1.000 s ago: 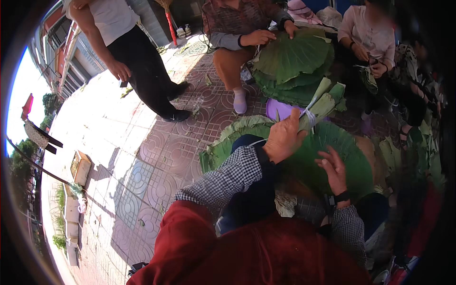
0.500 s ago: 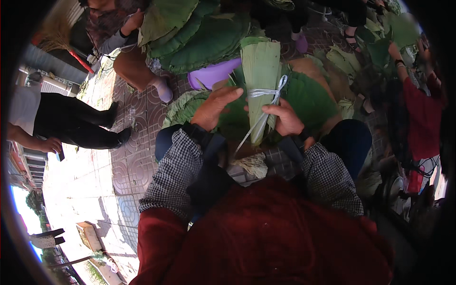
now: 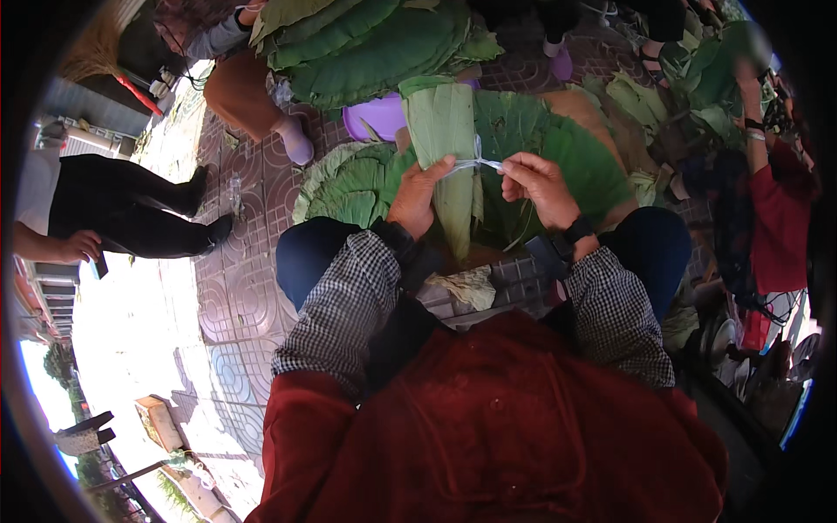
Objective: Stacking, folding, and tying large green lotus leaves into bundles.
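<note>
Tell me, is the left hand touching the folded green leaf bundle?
Touching. The head view shows the left hand wrapped around the folded leaf bundle, fingers pressed on it.

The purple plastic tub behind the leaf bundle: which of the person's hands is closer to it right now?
Left. The left hand grips the folded leaf bundle just below the purple tub. The right hand pinches the pale string on the bundle's far side, farther off.
</note>
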{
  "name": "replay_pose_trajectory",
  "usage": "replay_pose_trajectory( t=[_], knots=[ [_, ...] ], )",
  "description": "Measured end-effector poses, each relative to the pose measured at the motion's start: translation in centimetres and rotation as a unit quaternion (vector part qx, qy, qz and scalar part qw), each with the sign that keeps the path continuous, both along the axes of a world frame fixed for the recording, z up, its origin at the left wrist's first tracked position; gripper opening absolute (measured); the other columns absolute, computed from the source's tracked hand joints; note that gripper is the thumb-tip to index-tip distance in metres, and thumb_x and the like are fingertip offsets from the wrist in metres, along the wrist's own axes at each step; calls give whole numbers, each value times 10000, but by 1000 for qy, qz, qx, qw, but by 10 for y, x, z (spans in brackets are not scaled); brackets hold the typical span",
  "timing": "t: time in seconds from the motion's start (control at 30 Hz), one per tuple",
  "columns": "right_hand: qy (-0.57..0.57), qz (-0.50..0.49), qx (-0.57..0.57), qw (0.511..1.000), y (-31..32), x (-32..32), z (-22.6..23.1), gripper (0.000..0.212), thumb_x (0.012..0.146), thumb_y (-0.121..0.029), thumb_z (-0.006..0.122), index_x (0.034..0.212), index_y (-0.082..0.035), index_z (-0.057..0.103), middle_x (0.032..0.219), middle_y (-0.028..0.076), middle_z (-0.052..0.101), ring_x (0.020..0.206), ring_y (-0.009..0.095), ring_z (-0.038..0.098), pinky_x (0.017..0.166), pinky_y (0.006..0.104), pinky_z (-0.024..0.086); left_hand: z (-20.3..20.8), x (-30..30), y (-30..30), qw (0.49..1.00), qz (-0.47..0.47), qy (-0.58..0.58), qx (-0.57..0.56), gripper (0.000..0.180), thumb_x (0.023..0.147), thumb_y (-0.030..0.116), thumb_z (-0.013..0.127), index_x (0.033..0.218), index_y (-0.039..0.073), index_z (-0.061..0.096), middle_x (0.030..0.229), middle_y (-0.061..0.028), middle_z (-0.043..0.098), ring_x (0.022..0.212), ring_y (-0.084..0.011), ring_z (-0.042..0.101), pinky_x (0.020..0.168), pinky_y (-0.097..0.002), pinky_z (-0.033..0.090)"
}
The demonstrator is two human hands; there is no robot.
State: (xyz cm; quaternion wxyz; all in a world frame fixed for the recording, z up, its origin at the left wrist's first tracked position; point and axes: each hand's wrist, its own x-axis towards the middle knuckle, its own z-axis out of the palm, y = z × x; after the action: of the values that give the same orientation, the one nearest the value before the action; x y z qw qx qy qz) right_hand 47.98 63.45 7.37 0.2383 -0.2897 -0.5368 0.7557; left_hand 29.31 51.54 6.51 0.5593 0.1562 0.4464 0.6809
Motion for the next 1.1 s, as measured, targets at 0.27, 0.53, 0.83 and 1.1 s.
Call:
replay_pose_trajectory(
  t=[0.27,0.53,0.83,1.1],
  knots=[
    [2,25,-9,1000,2,10,12,125,899,-141,623,869,-21,640,737,25,619,661,104,603,664,234,508,-8,-9,3,999,6,-17,-31,431,857,188,691,1202,-12,529,1069,-110,627,939,-221,622,857,-380,508],
    [75,77,-106,988,-7,19,12,139,924,-166,593,860,-42,598,638,-16,512,558,83,511,508,237,395,-2,-7,5,1000,8,-11,-17,387,869,153,670,1194,-10,538,1070,-109,630,951,-225,628,848,-379,522],
    [-50,-6,27,998,-21,7,-9,160,847,-177,705,787,-44,638,574,-37,504,459,34,423,411,219,302,7,5,2,996,-89,-28,14,464,841,54,666,1261,-2,475,1122,-105,610,997,-238,619,870,-378,514],
    [293,165,-198,921,-10,32,35,250,873,-161,616,665,-83,501,610,-8,449,550,108,431,550,271,345,-2,-10,7,996,-40,72,-38,476,784,-75,630,1225,-67,454,1101,-162,603,1001,-259,621,885,-380,512]
  ],
)
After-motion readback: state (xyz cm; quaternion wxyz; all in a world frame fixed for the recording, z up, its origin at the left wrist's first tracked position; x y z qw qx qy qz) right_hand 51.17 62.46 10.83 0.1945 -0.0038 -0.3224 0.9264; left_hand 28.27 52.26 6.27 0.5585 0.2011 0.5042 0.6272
